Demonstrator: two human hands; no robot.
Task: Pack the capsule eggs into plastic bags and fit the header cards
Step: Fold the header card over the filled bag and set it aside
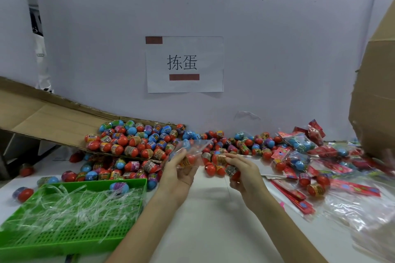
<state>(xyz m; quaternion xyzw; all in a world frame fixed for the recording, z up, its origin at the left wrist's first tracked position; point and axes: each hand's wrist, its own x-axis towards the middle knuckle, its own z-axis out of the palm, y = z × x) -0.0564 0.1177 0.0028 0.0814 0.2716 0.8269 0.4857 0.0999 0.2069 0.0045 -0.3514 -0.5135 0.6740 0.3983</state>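
My left hand (178, 172) pinches a clear plastic bag (192, 148) held up over the white table; a red capsule egg (189, 160) shows inside the bag. My right hand (242, 174) grips two capsule eggs (229, 166) just right of the bag's mouth. A big heap of loose capsule eggs (132, 141), red and blue with printed bands, spills from a tipped cardboard box (42, 117) behind my hands. Red header cards (292, 195) lie in a stack to the right of my right hand.
A green perforated tray (70, 235) with clear plastic strips and one egg stands at the front left. Finished bags with red cards (299, 145) pile at the right, under a tall cardboard box (376, 92). Clear bags (363, 215) lie at the right front. A paper sign (184, 64) hangs on the wall.
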